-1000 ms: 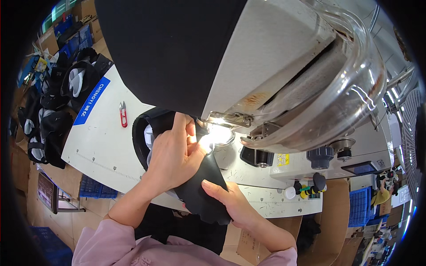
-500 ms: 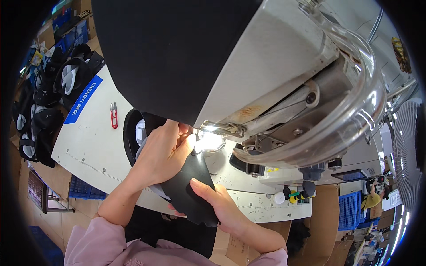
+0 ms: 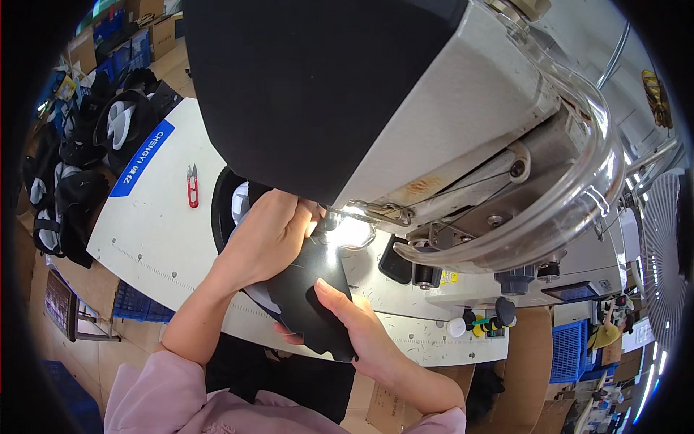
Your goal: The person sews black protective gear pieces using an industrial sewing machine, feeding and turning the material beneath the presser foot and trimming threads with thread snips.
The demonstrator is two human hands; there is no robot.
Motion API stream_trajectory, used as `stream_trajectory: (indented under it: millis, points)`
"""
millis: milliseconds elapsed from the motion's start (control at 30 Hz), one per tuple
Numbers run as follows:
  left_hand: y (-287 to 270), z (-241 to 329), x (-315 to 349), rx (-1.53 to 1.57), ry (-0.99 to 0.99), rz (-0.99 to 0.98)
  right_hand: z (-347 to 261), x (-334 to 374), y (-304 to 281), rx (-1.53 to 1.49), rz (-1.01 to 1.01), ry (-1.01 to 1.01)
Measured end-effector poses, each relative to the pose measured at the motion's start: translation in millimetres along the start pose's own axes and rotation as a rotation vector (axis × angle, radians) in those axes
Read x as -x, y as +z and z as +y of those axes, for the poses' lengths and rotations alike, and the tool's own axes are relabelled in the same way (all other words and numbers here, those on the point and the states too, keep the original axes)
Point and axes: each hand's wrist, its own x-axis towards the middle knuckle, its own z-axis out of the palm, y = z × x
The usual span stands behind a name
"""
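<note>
A smooth black sheet-like piece (image 3: 312,300) lies under the head of a sewing machine (image 3: 434,145), joined to or resting on a curved black part with a grey-white lining (image 3: 241,202) at its left. My left hand (image 3: 260,242) is closed with curled fingers on the piece, right beside the brightly lit needle area (image 3: 350,230). What its fingertips pinch is partly hidden, and glare covers the needle. Nearer to me, my right hand (image 3: 358,325) grips the wavy near end of the piece, thumb on top and fingers underneath.
Red-handled thread snips (image 3: 192,188) lie on the white table (image 3: 155,231). Black-and-white sewn pieces (image 3: 76,170) are heaped at the left. A clear curved guard (image 3: 603,166) fronts the machine. Small spools (image 3: 477,324), a cardboard box (image 3: 528,354) and a fan (image 3: 661,253) stand to the right.
The view has shifted a little, so the machine appears farther right. My left hand's fingers are slightly more curled by the needle area. Both hands keep hold of the black piece.
</note>
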Motion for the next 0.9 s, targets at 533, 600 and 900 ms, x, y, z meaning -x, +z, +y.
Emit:
stream_trajectory:
  millis: [533, 600, 900]
  points:
    - [-6.9, -2.9, -15.4, 0.11, -0.037, 0.025, -3.0, -11.9, 5.3, -0.003, -0.008, -0.051]
    - [-6.6, -3.7, -16.1, 0.092, -0.048, 0.014, -3.3, -12.2, 3.4, 0.017, 0.011, -0.044]
    - [-9.6, -1.8, -18.5, 0.067, -0.109, -0.041, -14.3, -10.5, 3.1, -0.053, 0.0, 0.039]
